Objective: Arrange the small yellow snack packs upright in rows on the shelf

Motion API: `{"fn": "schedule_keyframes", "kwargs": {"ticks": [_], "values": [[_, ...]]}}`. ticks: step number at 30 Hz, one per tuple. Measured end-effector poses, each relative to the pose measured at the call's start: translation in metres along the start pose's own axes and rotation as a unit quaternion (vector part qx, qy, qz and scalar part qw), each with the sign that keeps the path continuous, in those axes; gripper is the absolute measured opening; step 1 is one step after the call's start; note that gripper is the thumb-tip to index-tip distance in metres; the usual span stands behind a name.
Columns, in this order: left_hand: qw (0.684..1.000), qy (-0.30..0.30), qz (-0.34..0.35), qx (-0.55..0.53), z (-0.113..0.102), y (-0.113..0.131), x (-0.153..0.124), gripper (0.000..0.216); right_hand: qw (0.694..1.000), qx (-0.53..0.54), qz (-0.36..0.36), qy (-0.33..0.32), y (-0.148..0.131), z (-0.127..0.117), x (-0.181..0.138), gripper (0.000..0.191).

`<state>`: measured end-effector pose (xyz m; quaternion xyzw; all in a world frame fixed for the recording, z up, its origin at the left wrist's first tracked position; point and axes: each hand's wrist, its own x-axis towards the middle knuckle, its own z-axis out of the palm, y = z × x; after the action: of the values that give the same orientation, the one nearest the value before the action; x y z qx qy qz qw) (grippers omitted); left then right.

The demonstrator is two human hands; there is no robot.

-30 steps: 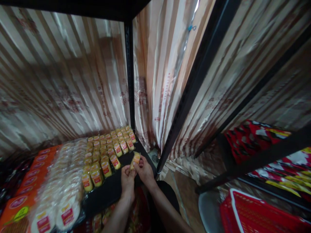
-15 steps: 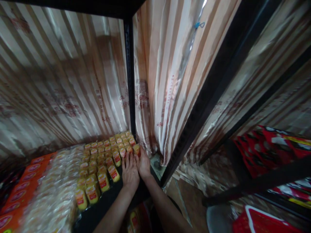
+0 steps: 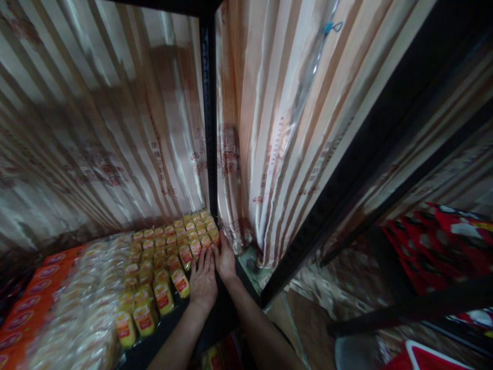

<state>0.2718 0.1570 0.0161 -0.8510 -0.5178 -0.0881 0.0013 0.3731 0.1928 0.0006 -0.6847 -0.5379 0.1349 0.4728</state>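
Observation:
Rows of small yellow packets with red labels [image 3: 165, 262] stand on a black shelf [image 3: 215, 321]. My left hand [image 3: 204, 281] lies flat with fingers stretched out, its fingertips against the packets at the near right of the block. My right hand [image 3: 225, 259] is beside it with fingers extended, touching the packet at the right end of a row [image 3: 214, 237] close to the shelf post. Neither hand is wrapped around anything.
A black upright post [image 3: 210, 128] stands behind the packets, before a striped curtain [image 3: 115, 128]. Clear-wrapped pale rounds [image 3: 92, 293] and orange boxes [image 3: 33, 306] fill the shelf's left. A slanted black frame bar [image 3: 346, 169], red packages [image 3: 442, 241] and a red basket [image 3: 427, 359] are right.
Both hands held one yellow packet near the shelf's front, then carried it forward and set it at the right end of the rows. The hands now rest flat against the packets.

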Motion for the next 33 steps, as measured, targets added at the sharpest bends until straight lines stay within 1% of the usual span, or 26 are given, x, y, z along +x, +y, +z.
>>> {"fn": "schedule_keyframes", "kwargs": {"ticks": [5, 11, 15, 19, 23, 26, 29, 31, 32, 33], "values": [[1.000, 0.013, 0.000, 0.013, 0.003, -0.002, 0.003, 0.051, 0.999, -0.033, 0.000, 0.028, 0.009, 0.009, -0.012, 0.052], [1.000, 0.016, 0.002, 0.005, 0.004, -0.001, 0.003, 0.049, 1.000, -0.007, -0.028, 0.006, 0.018, 0.013, -0.011, 0.050], [1.000, 0.011, -0.001, -0.017, -0.002, 0.001, 0.001, 0.049, 0.999, -0.017, -0.033, -0.007, 0.017, 0.010, -0.011, 0.054], [0.999, 0.030, 0.011, -0.036, -0.006, 0.002, -0.002, 0.048, 0.999, -0.022, -0.037, -0.006, 0.011, 0.004, -0.015, 0.055], [0.996, 0.052, 0.011, -0.068, -0.012, 0.005, -0.013, 0.045, 0.999, -0.020, -0.044, -0.003, -0.002, -0.009, -0.032, 0.051], [0.991, 0.072, 0.022, -0.113, -0.024, 0.010, -0.038, 0.038, 0.998, -0.001, -0.049, 0.026, -0.020, -0.026, -0.062, 0.044], [0.979, 0.100, 0.036, -0.176, -0.032, 0.014, -0.082, 0.029, 0.997, 0.053, -0.041, 0.046, -0.040, -0.043, -0.108, 0.033], [0.969, 0.111, 0.033, -0.220, -0.029, 0.015, -0.119, 0.028, 0.995, 0.081, -0.043, 0.037, -0.048, -0.050, -0.144, 0.027], [0.963, 0.105, 0.031, -0.247, -0.025, 0.015, -0.139, 0.027, 0.995, 0.089, -0.048, 0.026, -0.050, -0.051, -0.162, 0.024], [0.958, 0.093, 0.019, -0.272, -0.020, 0.013, -0.158, 0.025, 0.994, 0.092, -0.062, -0.003, -0.050, -0.050, -0.180, 0.023]]}}
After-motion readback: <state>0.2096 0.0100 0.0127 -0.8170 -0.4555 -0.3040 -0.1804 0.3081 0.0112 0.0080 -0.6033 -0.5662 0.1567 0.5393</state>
